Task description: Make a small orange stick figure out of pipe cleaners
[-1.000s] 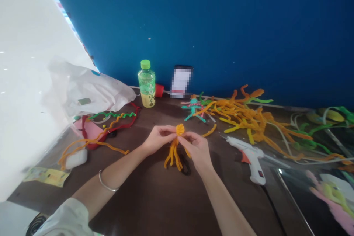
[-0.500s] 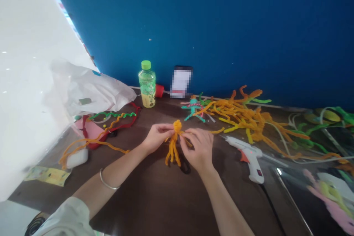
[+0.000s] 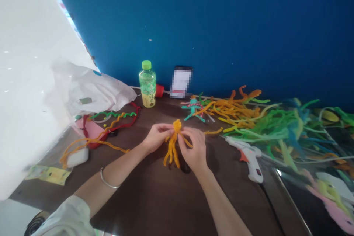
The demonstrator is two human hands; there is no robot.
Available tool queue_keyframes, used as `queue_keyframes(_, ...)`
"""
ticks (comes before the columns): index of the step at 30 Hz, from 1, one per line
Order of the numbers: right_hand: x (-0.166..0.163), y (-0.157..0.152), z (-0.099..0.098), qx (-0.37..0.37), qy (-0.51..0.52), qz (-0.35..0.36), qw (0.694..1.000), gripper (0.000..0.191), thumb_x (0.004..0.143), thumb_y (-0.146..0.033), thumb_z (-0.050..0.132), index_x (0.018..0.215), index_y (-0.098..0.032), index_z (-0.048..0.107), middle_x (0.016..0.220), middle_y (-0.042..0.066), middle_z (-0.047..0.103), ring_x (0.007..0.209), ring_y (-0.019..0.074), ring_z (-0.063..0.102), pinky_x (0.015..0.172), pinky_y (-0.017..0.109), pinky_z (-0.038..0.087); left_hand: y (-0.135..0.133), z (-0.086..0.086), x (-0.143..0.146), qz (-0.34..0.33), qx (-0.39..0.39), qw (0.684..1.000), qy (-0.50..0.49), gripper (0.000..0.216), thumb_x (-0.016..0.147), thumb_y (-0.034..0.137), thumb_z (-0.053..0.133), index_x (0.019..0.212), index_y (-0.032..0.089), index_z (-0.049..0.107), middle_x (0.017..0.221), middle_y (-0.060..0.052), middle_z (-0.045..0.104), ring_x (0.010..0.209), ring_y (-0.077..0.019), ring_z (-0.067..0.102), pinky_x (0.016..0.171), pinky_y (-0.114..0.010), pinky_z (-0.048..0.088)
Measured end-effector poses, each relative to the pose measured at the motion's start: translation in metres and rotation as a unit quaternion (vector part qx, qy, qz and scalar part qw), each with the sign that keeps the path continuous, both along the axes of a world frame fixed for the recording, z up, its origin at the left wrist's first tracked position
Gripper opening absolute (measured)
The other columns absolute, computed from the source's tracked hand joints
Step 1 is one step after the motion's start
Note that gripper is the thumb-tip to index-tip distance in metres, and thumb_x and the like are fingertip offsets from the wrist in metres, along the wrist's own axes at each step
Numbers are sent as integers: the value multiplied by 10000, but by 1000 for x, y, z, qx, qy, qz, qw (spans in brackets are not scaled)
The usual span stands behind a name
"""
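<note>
The left hand [image 3: 157, 138] pinches a small orange figure [image 3: 177, 125] between thumb and finger at the left of its neck, and the right hand [image 3: 195, 147] has its thumb and fingertips closed on it at the right side. The figure is held upright above the table [image 3: 155, 199], in front of the person. Its round head seems already wound, and several legs hang below it, bent a little at the ends. One orange strand [image 3: 214, 131] sticks out loose beyond the right hand, so this part looks not yet wrapped; whether it joins the neck, the fingers hide. To the right lies a glue gun [image 3: 250, 153], apart from both hands. Behind it are a heap of orange stems [image 3: 235, 107] and a blurred green bunch [image 3: 276, 123]. Farther back, near the bottle [image 3: 147, 90], lies a small turquoise figure [image 3: 193, 107].
</note>
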State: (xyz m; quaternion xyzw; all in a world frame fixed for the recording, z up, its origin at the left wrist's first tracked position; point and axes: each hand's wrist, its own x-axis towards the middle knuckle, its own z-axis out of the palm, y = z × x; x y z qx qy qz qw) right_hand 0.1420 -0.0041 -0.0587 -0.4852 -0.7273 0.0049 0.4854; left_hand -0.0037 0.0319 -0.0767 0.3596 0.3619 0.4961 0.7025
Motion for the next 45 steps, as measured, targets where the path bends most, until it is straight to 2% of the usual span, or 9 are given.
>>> queue_keyframes(5,-4,-2,1,-107,119,29,987,58,787,-210,540,837,-199,566,803,36,634,737,160,601,682,295,492,-2,3,0,-18,5,1000,5,243,589,214,737,799,105,682,785,-65,674,677,-122,598,692,-261,459)
queue_keyframes(7,-4,-2,3,-129,147,39,980,52,786,-214,542,816,-197,581,800,31,631,730,151,603,663,272,496,-3,4,0,-19,3,1000,2,231,588,213,738,785,105,684,788,-64,673,685,-124,597,711,-270,456)
queue_keyframes(14,-1,-2,9,-128,168,45,976,40,767,-213,578,776,-202,615,768,25,632,716,149,607,652,258,494,-2,4,0,-28,27,999,-4,211,589,208,735,781,128,693,835,-57,674,752,-134,598,764,-280,441)
queue_keyframes(18,0,-2,10,-133,160,49,977,42,759,-219,584,757,-201,623,765,28,640,726,159,610,673,272,490,-2,2,0,-29,31,999,5,205,591,211,734,774,128,693,823,-56,673,745,-133,595,755,-277,439)
queue_keyframes(22,-2,-3,10,-145,169,50,974,41,748,-217,588,729,-195,617,745,25,637,694,153,603,626,255,477,-2,3,1,-21,35,999,3,175,589,200,734,744,131,691,815,-46,667,740,-127,589,740,-261,440)
queue_keyframes(30,-3,-5,9,-174,192,63,964,22,727,-194,591,713,-190,607,678,-2,601,581,113,541,518,215,418,-5,6,1,-30,17,999,-27,167,546,174,755,684,120,679,751,-31,659,669,-105,583,661,-232,445)
queue_keyframes(45,-4,-8,21,-213,266,87,936,48,708,-184,599,660,-181,597,639,-10,590,563,105,547,532,207,452,-8,14,-1,-78,-22,991,-104,168,530,132,762,682,135,692,775,-41,681,689,-130,625,675,-253,472)
